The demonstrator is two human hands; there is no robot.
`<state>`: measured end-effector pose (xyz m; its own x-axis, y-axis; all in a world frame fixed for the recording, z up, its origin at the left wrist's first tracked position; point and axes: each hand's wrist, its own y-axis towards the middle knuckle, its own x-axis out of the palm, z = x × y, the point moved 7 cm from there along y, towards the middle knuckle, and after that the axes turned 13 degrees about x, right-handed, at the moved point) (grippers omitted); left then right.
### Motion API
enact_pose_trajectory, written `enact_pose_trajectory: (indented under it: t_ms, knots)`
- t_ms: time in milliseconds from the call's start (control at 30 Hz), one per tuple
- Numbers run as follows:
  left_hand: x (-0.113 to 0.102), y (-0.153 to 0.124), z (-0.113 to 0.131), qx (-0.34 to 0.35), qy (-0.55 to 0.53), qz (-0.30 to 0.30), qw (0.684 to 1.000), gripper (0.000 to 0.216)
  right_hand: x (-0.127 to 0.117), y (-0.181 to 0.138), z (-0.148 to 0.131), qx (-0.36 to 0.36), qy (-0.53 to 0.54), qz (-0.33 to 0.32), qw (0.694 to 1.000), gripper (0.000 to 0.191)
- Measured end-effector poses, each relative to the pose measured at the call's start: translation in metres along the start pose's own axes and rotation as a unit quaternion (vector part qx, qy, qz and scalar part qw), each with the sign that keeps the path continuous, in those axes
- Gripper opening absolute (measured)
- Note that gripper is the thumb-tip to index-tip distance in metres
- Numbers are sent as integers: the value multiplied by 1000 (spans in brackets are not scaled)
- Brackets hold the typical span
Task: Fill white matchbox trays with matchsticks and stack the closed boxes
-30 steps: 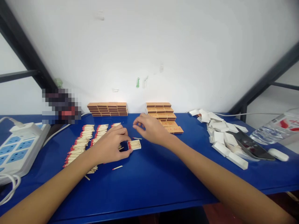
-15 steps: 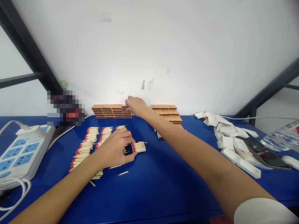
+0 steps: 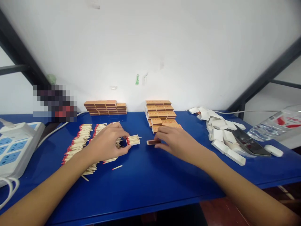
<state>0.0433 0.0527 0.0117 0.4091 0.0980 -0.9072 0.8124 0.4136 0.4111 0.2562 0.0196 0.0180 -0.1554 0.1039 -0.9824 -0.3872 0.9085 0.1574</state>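
Left grip (image 3: 105,142) closed at the fingertips on a white tray (image 3: 133,140) of red-headed matches, and right grip (image 3: 175,141) pinching a dark-sided matchbox (image 3: 152,142), here in the head view! Around them on the blue table (image 3: 145,188): rows of loose matches (image 3: 76,144) spread beneath and beside the left arm, partly covered by it, and a stray match (image 3: 117,167) in front. Matchbox stacks stand by the wall, one on the left (image 3: 100,107), a stepped one (image 3: 160,114) just behind the right fingers. White trays (image 3: 217,135) crowd the phone (image 3: 252,144) at far right. The filled tray sits between left thumb and fingers, open side up; the matchbox juts leftward from the right fingertips, near the tray, apart.
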Motion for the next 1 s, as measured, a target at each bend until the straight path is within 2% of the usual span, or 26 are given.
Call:
enact_pose_trajectory:
  t_ms: [67,167,300,467,733,1000]
  knots:
    - [1,0,3,0,-10,2,1000,27,8,-13,8,23,69,-32,997,19]
    - [2,0,5,1,-24,10,1000,26,14,-11,18,62,156,-71,983,39]
    - [0,2,7,9,-28,24,999,26,22,-3,21,50,218,-110,968,35]
    - [6,5,10,9,-46,4,999,26,24,-1,26,74,224,-29,971,35]
    - [4,4,14,21,-61,13,998,28,23,-1,21,18,251,27,967,35]
    - [6,6,16,42,-92,7,995,27,24,-3,22,14,313,15,949,35]
